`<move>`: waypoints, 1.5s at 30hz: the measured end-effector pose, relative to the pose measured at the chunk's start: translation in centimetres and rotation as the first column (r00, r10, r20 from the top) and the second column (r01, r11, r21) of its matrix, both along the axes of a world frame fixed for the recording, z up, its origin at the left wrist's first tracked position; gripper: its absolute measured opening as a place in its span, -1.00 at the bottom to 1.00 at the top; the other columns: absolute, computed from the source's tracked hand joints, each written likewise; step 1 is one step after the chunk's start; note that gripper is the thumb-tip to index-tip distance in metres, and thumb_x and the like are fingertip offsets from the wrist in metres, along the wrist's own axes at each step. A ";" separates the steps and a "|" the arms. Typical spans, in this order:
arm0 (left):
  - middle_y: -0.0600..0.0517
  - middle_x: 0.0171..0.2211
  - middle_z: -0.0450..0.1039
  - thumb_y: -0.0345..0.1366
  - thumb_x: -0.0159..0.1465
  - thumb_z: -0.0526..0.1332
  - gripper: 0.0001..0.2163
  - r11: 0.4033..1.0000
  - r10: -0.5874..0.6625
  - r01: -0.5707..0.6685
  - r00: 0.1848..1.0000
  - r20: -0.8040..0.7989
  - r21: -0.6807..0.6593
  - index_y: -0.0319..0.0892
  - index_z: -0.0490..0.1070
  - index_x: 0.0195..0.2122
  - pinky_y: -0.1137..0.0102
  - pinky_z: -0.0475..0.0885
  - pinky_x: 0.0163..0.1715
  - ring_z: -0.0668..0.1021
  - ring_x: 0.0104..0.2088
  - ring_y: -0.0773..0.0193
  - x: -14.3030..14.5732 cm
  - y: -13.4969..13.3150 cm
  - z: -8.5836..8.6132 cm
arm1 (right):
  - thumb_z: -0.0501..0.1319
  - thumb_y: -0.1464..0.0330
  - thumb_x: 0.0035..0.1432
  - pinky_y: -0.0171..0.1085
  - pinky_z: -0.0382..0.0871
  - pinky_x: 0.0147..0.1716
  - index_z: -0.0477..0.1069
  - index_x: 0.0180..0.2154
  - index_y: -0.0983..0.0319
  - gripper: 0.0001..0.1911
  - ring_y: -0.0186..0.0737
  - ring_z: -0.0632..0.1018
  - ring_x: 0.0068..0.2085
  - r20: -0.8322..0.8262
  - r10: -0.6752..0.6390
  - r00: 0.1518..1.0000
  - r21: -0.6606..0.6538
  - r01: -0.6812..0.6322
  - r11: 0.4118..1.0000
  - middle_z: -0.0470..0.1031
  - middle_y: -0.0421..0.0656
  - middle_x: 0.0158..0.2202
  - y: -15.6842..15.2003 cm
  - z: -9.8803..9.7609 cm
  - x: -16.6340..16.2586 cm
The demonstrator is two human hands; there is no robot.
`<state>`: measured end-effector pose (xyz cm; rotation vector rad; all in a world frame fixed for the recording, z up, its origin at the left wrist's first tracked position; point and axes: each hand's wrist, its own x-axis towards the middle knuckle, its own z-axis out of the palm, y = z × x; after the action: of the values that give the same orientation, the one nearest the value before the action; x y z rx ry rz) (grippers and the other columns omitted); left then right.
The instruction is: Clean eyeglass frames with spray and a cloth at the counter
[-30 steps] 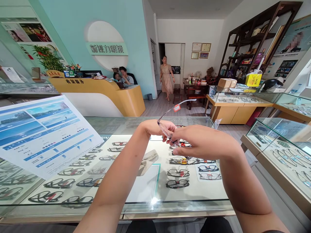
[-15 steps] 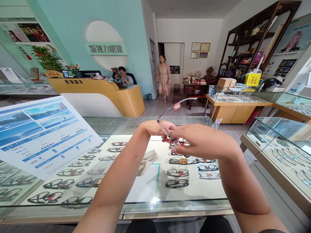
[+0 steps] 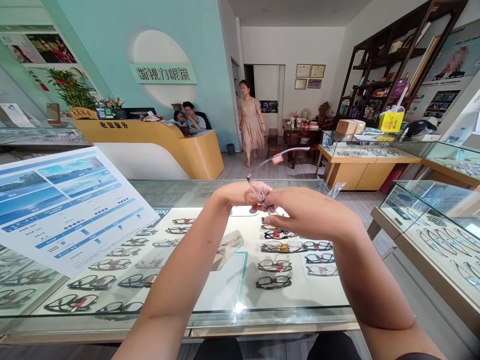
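Both my hands meet above the glass display counter (image 3: 285,302). My left hand (image 3: 240,194) and my right hand (image 3: 303,212) are closed on a pair of clear-lensed glasses (image 3: 258,191). One thin temple arm of the glasses sticks up to the right and carries a small red tag (image 3: 277,159). A folded beige cloth (image 3: 227,246) lies on the glass below my left forearm. Rows of spectacle frames (image 3: 274,265) sit inside the case under my hands.
A blue printed sheet (image 3: 67,205) stands on the counter at the left. More glass cases (image 3: 431,230) run along the right. A person in a beige dress (image 3: 250,122) walks in the aisle behind. Two people sit behind the yellow reception desk (image 3: 165,145).
My hands with the glasses have risen slightly and shifted a little right. The person in the dress has walked closer.
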<state>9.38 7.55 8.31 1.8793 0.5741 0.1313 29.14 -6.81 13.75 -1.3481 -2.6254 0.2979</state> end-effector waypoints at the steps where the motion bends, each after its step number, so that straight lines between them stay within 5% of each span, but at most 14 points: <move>1: 0.05 -0.46 0.45 -0.28 0.00 0.33 -0.88 1.000 0.011 -0.010 1.000 -0.014 0.007 -0.18 0.53 -0.44 0.50 0.29 -0.55 0.38 -0.48 0.38 0.0 -0.1 0.1 | 0.23 0.23 0.50 -0.15 0.35 -0.16 0.62 0.07 0.21 -0.71 0.03 0.65 0.02 0.004 0.003 1.000 -0.001 -0.003 1.000 0.72 -0.02 0.06 0.2 0.0 0.0; 7: 0.07 -0.38 0.51 -0.26 0.08 0.32 -0.86 0.992 0.107 -0.103 0.992 -0.062 0.070 -0.15 0.57 -0.34 0.52 0.31 -0.52 0.42 -0.43 0.38 0.0 -0.5 0.7 | 0.23 0.26 0.49 -0.18 0.37 -0.14 0.62 0.11 0.19 -0.70 0.01 0.65 0.02 0.028 0.009 1.000 -0.012 -0.009 1.000 0.71 0.00 0.07 1.1 -0.3 0.1; 13: 0.02 -0.33 0.57 -0.18 0.12 0.40 -0.78 1.000 0.029 -0.029 1.000 -0.013 0.010 -0.16 0.61 -0.25 0.51 0.36 -0.49 0.46 -0.42 0.36 -0.5 0.1 0.4 | 0.25 0.28 0.47 -0.21 0.38 -0.12 0.63 0.10 0.18 -0.72 -0.05 0.65 -0.04 0.022 0.029 0.999 -0.015 -0.029 0.999 0.71 -0.01 0.04 0.9 -0.1 0.4; 26: 0.02 -0.46 0.53 -0.29 -0.07 0.41 -0.80 0.998 0.039 -0.037 0.998 0.042 -0.054 -0.19 0.64 -0.37 0.53 0.27 -0.58 0.45 -0.49 0.36 0.3 0.5 0.0 | 0.20 0.27 0.51 -0.14 0.36 -0.12 0.61 0.08 0.23 -0.71 0.03 0.65 0.04 0.032 0.025 0.999 0.015 -0.026 1.000 0.70 0.01 0.08 0.9 -0.4 0.2; 32: -0.02 -0.31 0.62 -0.21 0.13 0.37 -0.80 0.969 0.214 -0.206 0.976 -0.048 0.138 -0.16 0.58 -0.25 0.47 0.39 -0.47 0.59 -0.37 0.26 -0.8 -1.5 1.7 | 0.19 0.26 0.51 -0.14 0.37 -0.07 0.58 0.11 0.23 -0.70 0.04 0.64 0.05 0.018 0.005 1.000 0.031 -0.005 1.000 0.68 0.02 0.11 0.7 -0.3 0.6; 34: -0.01 -0.29 0.62 -0.18 0.23 0.34 -0.82 0.891 0.398 -0.388 0.917 0.005 0.237 -0.14 0.50 -0.22 0.45 0.40 -0.44 0.61 -0.35 0.25 -1.6 -2.2 2.3 | 0.16 0.24 0.53 -0.12 0.37 -0.04 0.57 0.12 0.23 -0.68 0.05 0.63 0.07 -0.007 -0.025 1.000 0.075 0.025 0.997 0.67 0.03 0.11 0.6 -0.2 1.1; 36: 0.03 -0.32 0.58 -0.18 0.34 0.27 -0.86 0.738 0.581 -0.599 0.798 0.159 0.310 -0.12 0.41 -0.21 0.44 0.38 -0.40 0.59 -0.36 0.27 -2.6 -2.6 2.1 | 0.13 0.20 0.54 -0.11 0.37 -0.04 0.56 0.12 0.23 -0.65 0.05 0.62 0.06 -0.036 -0.039 0.999 0.102 0.042 0.994 0.67 0.02 0.10 0.5 0.0 1.7; 38: 0.06 -0.33 0.52 -0.19 0.44 0.16 -0.87 0.489 0.704 -0.799 0.598 0.383 0.350 -0.10 0.34 -0.22 0.41 0.40 -0.31 0.56 -0.35 0.28 -3.6 -2.6 0.8 | 0.12 0.17 0.54 -0.11 0.37 -0.05 0.56 0.09 0.22 -0.64 0.03 0.62 0.03 -0.078 -0.051 0.996 0.107 0.059 0.993 0.67 0.01 0.09 0.6 0.1 2.2; 41: 0.00 -0.15 0.51 -0.22 0.49 0.11 -0.92 0.008 0.701 -0.948 0.232 0.674 0.318 -0.08 0.32 -0.15 0.31 0.45 -0.01 0.57 -0.12 0.20 -4.9 -2.2 -3.3 | 0.10 0.16 0.53 -0.12 0.37 -0.07 0.56 0.03 0.21 -0.64 0.02 0.61 -0.01 -0.151 -0.084 0.985 0.100 0.100 0.990 0.67 0.00 0.05 1.4 -0.3 2.4; 43: -0.13 0.09 0.46 -0.21 0.41 0.26 -0.78 -0.087 0.715 -0.943 0.165 0.679 0.322 -0.09 0.31 0.01 0.24 0.41 0.19 0.54 0.07 0.12 -5.6 -1.7 -6.7 | 0.08 0.15 0.53 -0.11 0.39 -0.05 0.56 0.01 0.22 -0.63 0.01 0.61 -0.01 -0.227 -0.090 0.970 0.080 0.111 0.991 0.67 0.01 0.05 2.3 -1.6 2.3; 45: -0.24 0.28 0.35 -0.22 0.33 0.37 -0.58 -0.039 0.810 -0.949 0.153 0.566 0.313 -0.11 0.25 0.14 0.19 0.31 0.34 0.46 0.28 0.04 -6.1 -1.0 -9.7 | 0.07 0.13 0.53 -0.09 0.41 0.02 0.56 0.04 0.23 -0.60 0.01 0.62 0.03 -0.349 -0.090 0.933 0.051 0.115 0.992 0.66 0.02 0.08 3.4 -3.8 2.2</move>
<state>3.23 6.58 -1.41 1.6592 1.7648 1.6379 31.31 -3.45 9.99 -1.2720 -2.2474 0.3845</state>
